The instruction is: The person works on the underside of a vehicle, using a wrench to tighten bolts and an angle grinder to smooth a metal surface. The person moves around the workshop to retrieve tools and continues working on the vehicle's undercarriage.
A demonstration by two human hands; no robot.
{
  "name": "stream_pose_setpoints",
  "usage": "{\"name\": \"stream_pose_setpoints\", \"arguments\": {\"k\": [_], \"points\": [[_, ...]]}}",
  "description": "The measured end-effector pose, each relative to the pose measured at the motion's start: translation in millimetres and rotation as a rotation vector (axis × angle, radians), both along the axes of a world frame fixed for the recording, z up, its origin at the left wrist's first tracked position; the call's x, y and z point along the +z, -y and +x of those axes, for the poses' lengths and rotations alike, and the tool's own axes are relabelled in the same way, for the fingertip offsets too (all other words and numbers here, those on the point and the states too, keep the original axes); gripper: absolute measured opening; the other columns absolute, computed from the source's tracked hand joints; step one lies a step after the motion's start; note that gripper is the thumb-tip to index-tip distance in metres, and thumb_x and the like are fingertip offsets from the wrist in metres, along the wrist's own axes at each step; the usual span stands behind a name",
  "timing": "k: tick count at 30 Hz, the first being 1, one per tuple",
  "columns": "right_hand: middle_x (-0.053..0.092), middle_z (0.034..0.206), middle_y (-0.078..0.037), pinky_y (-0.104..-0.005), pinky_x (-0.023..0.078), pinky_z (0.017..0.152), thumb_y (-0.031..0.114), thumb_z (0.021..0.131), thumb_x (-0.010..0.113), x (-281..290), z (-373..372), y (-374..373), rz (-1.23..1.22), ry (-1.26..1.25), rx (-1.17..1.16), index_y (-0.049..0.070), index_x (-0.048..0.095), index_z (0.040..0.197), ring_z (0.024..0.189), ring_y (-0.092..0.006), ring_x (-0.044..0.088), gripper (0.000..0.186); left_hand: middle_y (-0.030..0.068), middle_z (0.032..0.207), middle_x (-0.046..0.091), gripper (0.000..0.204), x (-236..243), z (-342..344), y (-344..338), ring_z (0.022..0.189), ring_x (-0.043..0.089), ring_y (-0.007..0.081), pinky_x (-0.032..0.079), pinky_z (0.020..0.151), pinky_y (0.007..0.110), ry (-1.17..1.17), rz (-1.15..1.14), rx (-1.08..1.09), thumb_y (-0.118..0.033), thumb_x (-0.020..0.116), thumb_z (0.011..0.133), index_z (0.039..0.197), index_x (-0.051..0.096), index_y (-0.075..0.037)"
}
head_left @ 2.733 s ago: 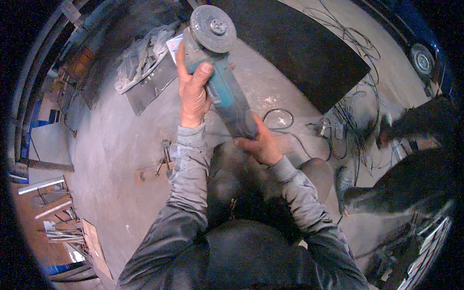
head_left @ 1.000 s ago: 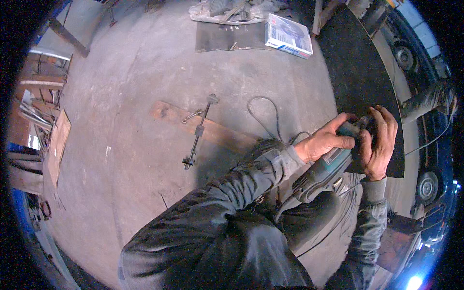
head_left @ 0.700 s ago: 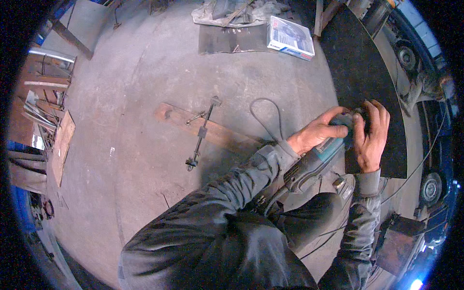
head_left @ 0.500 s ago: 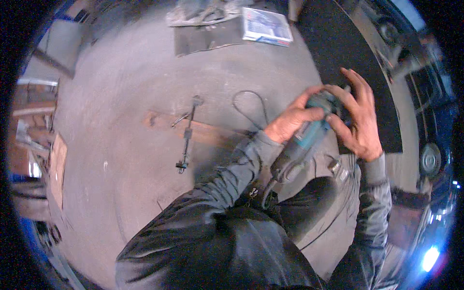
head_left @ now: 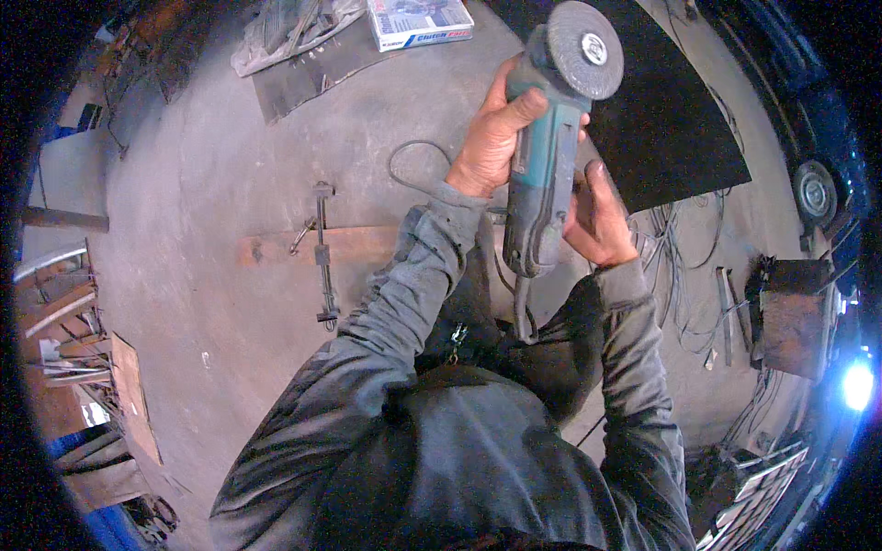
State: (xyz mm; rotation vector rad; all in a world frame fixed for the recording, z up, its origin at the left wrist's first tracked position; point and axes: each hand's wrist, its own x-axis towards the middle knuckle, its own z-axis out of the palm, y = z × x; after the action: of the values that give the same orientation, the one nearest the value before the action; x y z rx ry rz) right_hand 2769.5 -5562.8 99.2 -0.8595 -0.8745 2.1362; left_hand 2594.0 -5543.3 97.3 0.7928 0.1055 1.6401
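An angle grinder (head_left: 542, 161) with a teal and dark grey body is held up in front of me, its round grey disc (head_left: 585, 50) at the top facing me. My left hand (head_left: 491, 138) is closed round the body just below the head, thumb across the front. Against the lower right side of the body lies my right hand (head_left: 602, 225), its fingers partly hidden behind the tool and its thumb side raised. The power cord (head_left: 524, 317) hangs from the grinder's lower end toward my lap.
On the floor lie a wooden plank (head_left: 276, 246) and a metal rod tool (head_left: 323, 257) across it. A white box (head_left: 421, 20) and a black mat (head_left: 661, 129) are farther off. Loose cables (head_left: 675, 248) lie at right, near a bright lamp (head_left: 858, 386).
The grinder has come upright with its disc turned toward me. My right hand has moved from the head down to the lower body, while my left hand keeps its grip.
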Motion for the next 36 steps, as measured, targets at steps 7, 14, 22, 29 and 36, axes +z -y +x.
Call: {"name": "stream_pose_setpoints", "arguments": {"k": [7,14,22,29,36], "points": [[0.061,0.107,-0.020,-0.0437,0.049,0.084,0.081,0.077,0.052,-53.7,18.5,-13.0,0.019,-0.387,0.364,0.003,0.046,0.134,0.091,-0.0325,0.061,0.096,0.0266,0.128,0.055,0.095,-21.3,19.1,-5.1,0.108,0.063,0.0399,0.053,0.092,0.051,-0.252,-0.042,-0.073,-0.024,0.075,0.085,0.153,0.010,-0.012],[0.063,0.102,-0.015,-0.0447,0.054,0.079,0.062,0.079,0.068,-68.3,38.2,-5.0,-0.092,-0.533,0.149,0.004,0.048,0.130,0.091,-0.0300,0.063,0.080,0.0190,0.142,0.042,0.085,-25.6,27.5,16.6,0.126,0.048,0.0284,0.043,0.103,0.040,-0.784,-0.236,0.060,-0.029,0.073,0.088,0.150,0.021,-0.004],[0.067,0.100,-0.013,-0.0408,0.054,0.081,0.043,0.090,0.065,-120.6,46.6,-32.0,0.104,-0.187,-0.319,0.001,0.055,0.116,0.088,-0.0253,0.066,0.050,0.0228,0.137,0.050,0.089,-68.8,82.7,87.8,0.122,0.054,0.0327,0.043,0.103,0.039,-1.270,-0.365,0.210,-0.036,0.079,0.078,0.142,0.034,0.004],[0.062,0.118,-0.017,-0.0458,0.051,0.093,0.049,0.088,0.066,-114.0,36.5,-15.7,0.034,-0.434,-0.046,0.001,0.050,0.126,0.105,-0.0287,0.063,0.064,0.0122,0.113,0.064,0.062,-60.0,71.6,106.0,0.086,0.063,0.0145,0.049,0.057,0.024,-0.923,-0.661,-0.001,-0.015,0.072,0.082,0.135,0.043,0.001],[0.060,0.124,-0.022,-0.0485,0.049,0.099,0.051,0.085,0.068,-76.8,41.0,-9.8,0.135,-0.558,0.062,0.000,0.044,0.133,0.116,-0.0334,0.060,0.074,0.0128,0.111,0.064,0.060,-45.5,43.5,106.3,0.085,0.065,0.0202,0.046,0.049,0.024,-0.564,-0.617,-0.405,-0.033,0.069,0.085,0.130,0.047,0.000]]}}
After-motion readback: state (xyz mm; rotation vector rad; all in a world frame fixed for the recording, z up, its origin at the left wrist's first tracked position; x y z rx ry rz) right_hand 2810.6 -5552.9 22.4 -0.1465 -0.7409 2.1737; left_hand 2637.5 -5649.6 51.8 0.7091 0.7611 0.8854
